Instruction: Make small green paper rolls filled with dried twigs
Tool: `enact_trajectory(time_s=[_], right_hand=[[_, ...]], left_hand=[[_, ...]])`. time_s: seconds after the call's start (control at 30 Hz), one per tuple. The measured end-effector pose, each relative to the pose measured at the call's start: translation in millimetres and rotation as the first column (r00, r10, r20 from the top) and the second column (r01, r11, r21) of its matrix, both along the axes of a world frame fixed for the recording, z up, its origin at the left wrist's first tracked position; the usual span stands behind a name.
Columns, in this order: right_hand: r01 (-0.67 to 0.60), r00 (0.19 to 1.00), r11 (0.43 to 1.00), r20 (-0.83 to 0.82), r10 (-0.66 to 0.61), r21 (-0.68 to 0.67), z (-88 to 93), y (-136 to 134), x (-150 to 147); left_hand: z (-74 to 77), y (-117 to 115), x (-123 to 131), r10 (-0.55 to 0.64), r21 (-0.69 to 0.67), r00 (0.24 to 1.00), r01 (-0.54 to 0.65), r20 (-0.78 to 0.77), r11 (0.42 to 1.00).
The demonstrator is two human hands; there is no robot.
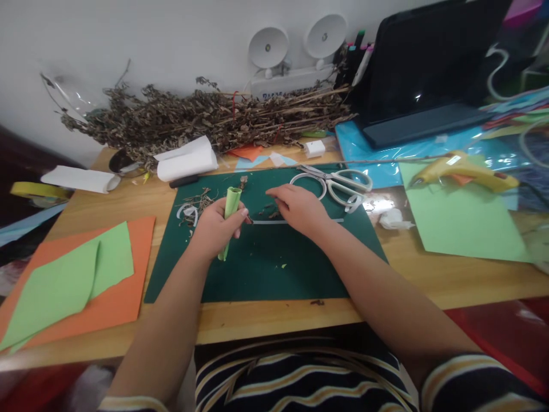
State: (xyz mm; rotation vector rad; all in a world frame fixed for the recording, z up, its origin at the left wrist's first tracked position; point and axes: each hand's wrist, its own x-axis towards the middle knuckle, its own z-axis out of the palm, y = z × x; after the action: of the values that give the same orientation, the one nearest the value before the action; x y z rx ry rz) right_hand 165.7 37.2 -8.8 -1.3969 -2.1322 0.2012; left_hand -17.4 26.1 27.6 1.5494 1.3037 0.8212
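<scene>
A rolled tube of light green paper [231, 206] stands nearly upright in my left hand [214, 229], whose fingers and thumb are wrapped round it above the dark green cutting mat [257, 274]. A small dark dried bit shows by the left thumb tip. My right hand [298, 207] is over the mat to the right, with its fingers bent together and pointing left; what they hold, if anything, is hidden. Dried crumbs lie close to its fingertips. A thin white strip [270, 222] lies between the hands and passes under my right wrist. White-handled scissors [338, 182] rest behind my right hand.
Bundled dried stems [193, 117] lie along the wall. A yellow glue gun [465, 171] rests on green paper [467, 223] at the right, before a black tablet [429, 63]. Orange paper [128, 286] with green pieces is at the left. A white paper roll [186, 163] lies behind the mat.
</scene>
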Motion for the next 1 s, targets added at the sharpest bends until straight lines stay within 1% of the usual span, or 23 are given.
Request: enact_trajectory(time_s=[0.03,0.1,0.2,0.23,0.3,0.4,0.5,0.6,0.67,0.73,0.77,0.8,0.83,0.87,0.9,0.93,0.97,1.0], right_hand=[[-0.023,0.999,1.000,-0.043,0.023,-0.011,0.1,-0.9,-1.7],[-0.116,0.982,0.993,-0.154,0.111,-0.023,2.4,-5.0,-6.9],[-0.269,0.930,0.962,-0.272,0.249,-0.039,7.5,-12.9,-16.0],[-0.295,0.917,0.955,-0.291,0.272,-0.040,8.7,-15.0,-18.6],[-0.310,0.909,0.950,-0.304,0.286,-0.030,9.7,-17.5,-22.3],[-0.298,0.928,0.955,-0.232,0.290,0.002,9.2,-18.1,-23.7],[-0.285,0.956,0.957,-0.057,0.288,0.049,9.1,-17.7,-22.4],[-0.282,0.957,0.957,0.095,0.275,0.070,9.6,-17.0,-20.4],[-0.286,0.949,0.957,0.152,0.275,0.053,9.7,-16.4,-18.6],[-0.281,0.950,0.959,0.150,0.273,0.033,9.3,-15.6,-16.7],[-0.269,0.956,0.963,0.123,0.265,0.023,8.8,-15.1,-15.7],[-0.252,0.965,0.968,0.085,0.250,0.012,8.2,-14.4,-14.7],[-0.225,0.973,0.974,0.047,0.225,-0.005,7.4,-13.6,-13.9],[-0.194,0.981,0.981,0.019,0.194,-0.027,6.6,-12.6,-13.1],[-0.164,0.986,0.985,0.007,0.164,-0.051,5.6,-11.6,-12.5],[-0.136,0.991,0.988,0.004,0.136,-0.072,4.7,-10.5,-12.1],[-0.112,0.993,0.990,0.010,0.114,-0.087,3.8,-9.5,-11.8],[-0.093,0.995,0.991,0.019,0.096,-0.094,3.1,-8.8,-11.7]], left_hand=[[-0.6,-0.1,0.2,0.004,-0.003,1.000,-0.004,0.003,1.000],[-1.5,-0.3,0.6,0.003,-0.008,1.000,-0.003,0.002,1.000],[-2.0,-0.8,1.2,0.009,-0.008,1.000,-0.009,-0.003,1.000],[-1.9,-0.9,1.5,0.006,-0.007,1.000,-0.006,-0.014,1.000],[-1.5,-1.4,1.9,-0.007,-0.003,0.999,0.007,-0.047,1.000],[-1.8,-2.2,2.5,-0.028,0.006,0.996,0.029,-0.088,1.000],[-4.7,-2.8,3.3,-0.028,0.019,0.995,0.030,-0.099,0.999],[-6.9,-2.2,3.6,-0.006,0.015,0.998,0.007,-0.063,1.000],[-5.5,-0.3,1.5,0.045,0.042,0.999,-0.045,0.003,0.998],[-1.4,3.4,-4.2,0.110,0.100,0.992,-0.116,0.065,0.988],[1.2,5.8,-8.6,0.135,0.125,0.989,-0.141,0.058,0.982],[4.0,8.5,-13.8,0.163,0.149,0.987,-0.162,0.006,0.975],[6.5,11.5,-19.8,0.203,0.182,0.975,-0.183,-0.093,0.966],[8.5,14.7,-26.2,0.256,0.229,0.941,-0.205,-0.221,0.952],[9.9,18.0,-32.9,0.317,0.284,0.879,-0.222,-0.356,0.933],[10.4,21.4,-39.5,0.383,0.346,0.793,-0.232,-0.474,0.909],[10.2,24.8,-45.7,0.421,0.385,0.707,-0.224,-0.568,0.895],[9.3,28.0,-51.3,0.414,0.371,0.644,-0.210,-0.644,0.905]])
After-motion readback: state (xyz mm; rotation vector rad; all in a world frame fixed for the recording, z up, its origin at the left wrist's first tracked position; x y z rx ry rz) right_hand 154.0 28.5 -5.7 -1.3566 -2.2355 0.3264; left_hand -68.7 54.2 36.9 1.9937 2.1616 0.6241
